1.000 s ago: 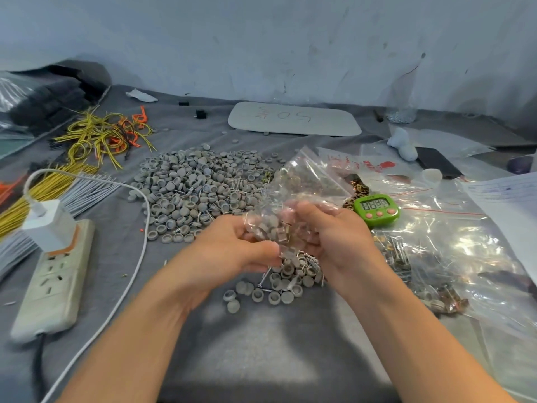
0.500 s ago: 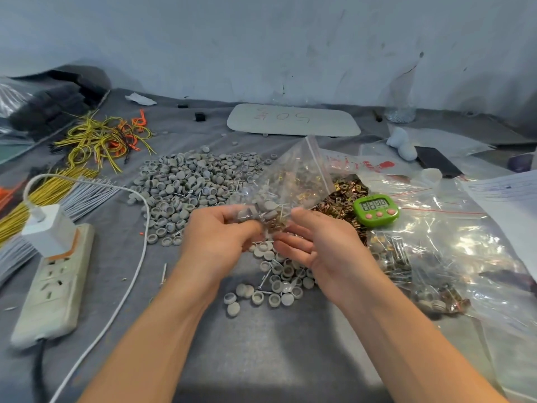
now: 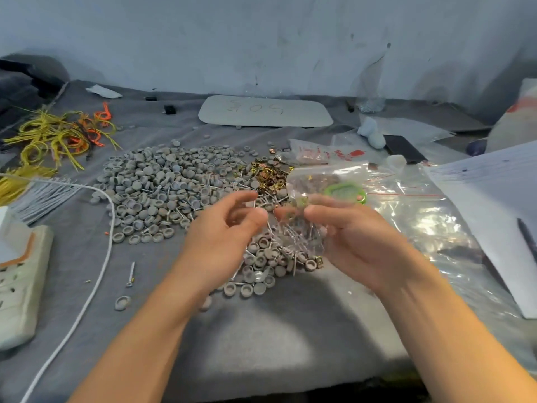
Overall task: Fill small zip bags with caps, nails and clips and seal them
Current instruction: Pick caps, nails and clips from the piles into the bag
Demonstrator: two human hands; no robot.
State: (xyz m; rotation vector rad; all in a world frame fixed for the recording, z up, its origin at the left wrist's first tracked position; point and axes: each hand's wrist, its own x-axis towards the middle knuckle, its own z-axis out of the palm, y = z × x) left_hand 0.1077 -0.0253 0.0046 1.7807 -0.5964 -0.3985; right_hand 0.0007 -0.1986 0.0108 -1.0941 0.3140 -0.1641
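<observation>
**newbie_packer:** Sealing tips? The zip bag (image 3: 305, 228) is blurry, hanging between both hands above the loose caps (image 3: 261, 271). My right hand (image 3: 357, 242) pinches it with thumb and fingers. My left hand (image 3: 220, 234) is loosely curled and empty.

**bagger42:** I'd bring the left in from 9 o'clock, pinch the strip's end, then slide across. Shake the contents down first.
</observation>
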